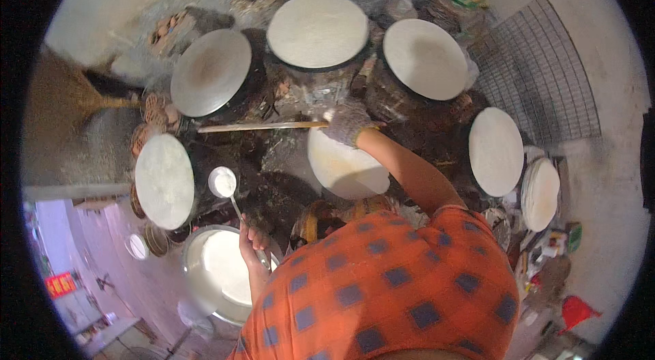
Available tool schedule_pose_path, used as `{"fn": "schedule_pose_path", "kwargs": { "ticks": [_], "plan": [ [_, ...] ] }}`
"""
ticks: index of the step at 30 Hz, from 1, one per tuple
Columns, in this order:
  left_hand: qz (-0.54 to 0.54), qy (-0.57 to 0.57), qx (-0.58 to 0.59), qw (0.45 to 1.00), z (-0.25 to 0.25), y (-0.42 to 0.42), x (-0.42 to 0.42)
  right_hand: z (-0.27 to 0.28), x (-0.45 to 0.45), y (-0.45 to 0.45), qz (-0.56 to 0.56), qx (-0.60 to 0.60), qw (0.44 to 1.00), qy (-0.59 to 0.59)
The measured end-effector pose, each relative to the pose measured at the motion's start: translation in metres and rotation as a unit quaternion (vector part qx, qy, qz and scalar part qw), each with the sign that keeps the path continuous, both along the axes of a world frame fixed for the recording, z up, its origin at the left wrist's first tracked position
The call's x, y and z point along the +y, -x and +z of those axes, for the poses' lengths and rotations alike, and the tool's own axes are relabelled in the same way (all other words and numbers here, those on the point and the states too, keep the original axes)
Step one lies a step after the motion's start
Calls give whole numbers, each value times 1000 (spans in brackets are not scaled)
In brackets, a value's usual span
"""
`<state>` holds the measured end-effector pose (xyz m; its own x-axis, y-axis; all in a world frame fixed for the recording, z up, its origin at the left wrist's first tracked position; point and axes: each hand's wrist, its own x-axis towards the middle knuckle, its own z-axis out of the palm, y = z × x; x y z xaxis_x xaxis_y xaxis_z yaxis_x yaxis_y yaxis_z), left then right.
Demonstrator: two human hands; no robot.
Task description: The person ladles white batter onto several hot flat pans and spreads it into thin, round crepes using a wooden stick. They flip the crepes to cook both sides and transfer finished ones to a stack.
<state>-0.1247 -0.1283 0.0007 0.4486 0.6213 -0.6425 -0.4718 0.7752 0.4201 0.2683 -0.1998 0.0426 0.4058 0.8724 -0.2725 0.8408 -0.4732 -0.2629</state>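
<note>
In my bare left hand point(254, 240) is a long-handled metal ladle point(223, 182), its bowl filled with white batter. Below that hand stands a big metal pot point(192, 270) of white batter. My right hand point(350, 125), in a grey knitted glove, grips a thin wooden stick point(263, 127) that points left. A thin round flatbread point(350, 171) hangs or lies just beneath the gloved hand; its support is hidden. Round griddles surround me, several coated white, such as the top one point(317, 30) and the left one point(165, 181). The upper left griddle point(211, 72) shows bare grey metal.
At the right, a stack of flatbreads point(541, 195) lies beside a white-covered griddle point(496, 152). A wire mesh rack point(542, 73) leans near the wall. Perforated round briquettes point(153, 109) sit at the left between griddles. A red bag point(577, 313) is at lower right.
</note>
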Motion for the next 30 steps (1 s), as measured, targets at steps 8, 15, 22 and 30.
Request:
{"fn": "schedule_pose_path", "kwargs": {
  "ticks": [8, 15, 22, 30],
  "plan": [
    [-212, -16, -71, 975, -4, -130, -113, 3, -372, -97, -385, 1, 846, -370],
    [-407, 24, -100, 908, -5, -241, -257, 21, -696, -85, -716, 20, 311, -624],
    [-474, 50, -90, 874, 15, -288, -343, -93, -899, -66, -887, 13, 115, -447],
    [-467, 73, -115, 874, 23, -301, -374, -184, -931, -88, -912, 176, 152, -337]
  ]
}}
